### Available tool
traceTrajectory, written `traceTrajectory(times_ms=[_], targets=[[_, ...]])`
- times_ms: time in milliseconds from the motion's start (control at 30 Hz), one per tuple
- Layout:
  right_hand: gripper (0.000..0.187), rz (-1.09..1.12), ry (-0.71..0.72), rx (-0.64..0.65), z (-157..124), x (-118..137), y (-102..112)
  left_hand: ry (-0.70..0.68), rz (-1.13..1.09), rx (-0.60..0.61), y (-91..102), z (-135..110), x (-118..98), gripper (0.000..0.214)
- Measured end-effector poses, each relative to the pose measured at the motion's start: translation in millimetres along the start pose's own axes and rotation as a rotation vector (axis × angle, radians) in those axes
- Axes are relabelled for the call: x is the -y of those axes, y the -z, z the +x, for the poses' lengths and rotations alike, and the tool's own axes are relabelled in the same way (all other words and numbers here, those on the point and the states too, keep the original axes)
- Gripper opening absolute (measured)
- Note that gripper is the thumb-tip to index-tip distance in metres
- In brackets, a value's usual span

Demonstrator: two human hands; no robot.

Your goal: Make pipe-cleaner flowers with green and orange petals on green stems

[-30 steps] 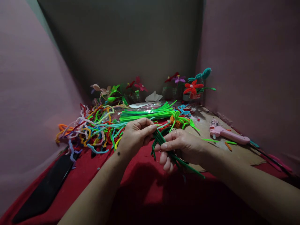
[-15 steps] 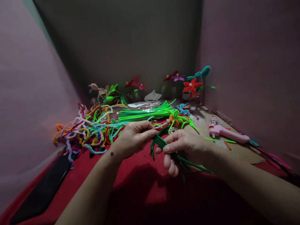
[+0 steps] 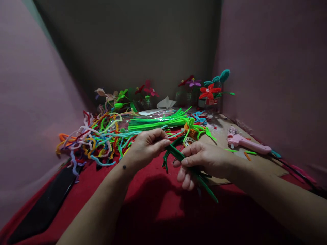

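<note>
Holding dk-grn stems (image 3: pixel 175 151), pt hidden by hands (image 3: pixel 205 158)

From my remote feed, I could read no text, label, brand, number or sign anywhere in the frame. On the pink hot-glue gun (image 3: pixel 246 143) at the right and the black flat object (image 3: pixel 42 207) at the lower left, I made out no legible marking.

Single head-worn cam, facing forward and down. Left hand (image 3: pixel 146 146) and right hand (image 3: pixel 204 158) near the lens, mid-frame. View is wide: red-covered surface (image 3: pixel 150 197) from bottom edge back toward grey rear wall (image 3: pixel 138 41), pinkish side walls (image 3: pixel 273 68) at both edges.
</note>
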State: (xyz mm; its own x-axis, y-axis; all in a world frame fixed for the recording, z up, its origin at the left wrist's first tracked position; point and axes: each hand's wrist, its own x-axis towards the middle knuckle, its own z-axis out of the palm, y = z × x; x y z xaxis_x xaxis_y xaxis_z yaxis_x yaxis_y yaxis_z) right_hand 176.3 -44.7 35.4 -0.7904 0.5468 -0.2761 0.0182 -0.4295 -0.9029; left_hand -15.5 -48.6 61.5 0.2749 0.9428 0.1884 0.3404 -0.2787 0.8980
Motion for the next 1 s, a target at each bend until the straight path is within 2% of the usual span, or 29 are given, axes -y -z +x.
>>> traceTrajectory(times_ms=[100, 200, 300, 367, 433, 500, 567, 667, 800, 1000], targets=[[0.014, 0.100, 0.020, 0.033, 2, -3, 2, 0.012, -0.043, 0.008, 0.3, 2, 3, 0.015], [0.013, 0.149, 0.035, 0.046, 5, -4, 3, 0.103, -0.278, -0.001, -2.3, 5, 10, 0.016], [0.012, 0.157, 0.068, 0.052, 9, -4, 4, 0.193, -0.501, 0.075, -11.2, 6, 17, 0.022], [0.010, 0.151, 0.102, 0.046, 11, -4, 6, 0.241, -0.555, 0.130, -19.1, 6, 20, 0.025], [0.010, 0.143, 0.125, 0.038, 15, -4, 7, 0.243, -0.505, 0.096, -26.0, 6, 21, 0.027], [0.012, 0.136, 0.122, 0.010, 19, -4, 9, 0.197, -0.381, -0.011, -29.9, 6, 20, 0.026], [0.012, 0.117, 0.107, -0.056, 24, -4, 11, 0.135, -0.246, -0.120, -30.0, 7, 19, 0.028], [0.011, 0.006, 0.148, -0.153, 32, -6, 15, 0.105, -0.112, -0.202, -25.5, 8, 16, 0.036], [0.015, -0.215, 0.261, -0.226, 36, -8, 19, 0.157, -0.039, -0.220, -20.0, 8, 16, 0.041], [0.013, -0.181, 0.188, -0.271, 35, -10, 20, 0.194, -0.060, -0.143, -19.9, 7, 15, 0.038]])
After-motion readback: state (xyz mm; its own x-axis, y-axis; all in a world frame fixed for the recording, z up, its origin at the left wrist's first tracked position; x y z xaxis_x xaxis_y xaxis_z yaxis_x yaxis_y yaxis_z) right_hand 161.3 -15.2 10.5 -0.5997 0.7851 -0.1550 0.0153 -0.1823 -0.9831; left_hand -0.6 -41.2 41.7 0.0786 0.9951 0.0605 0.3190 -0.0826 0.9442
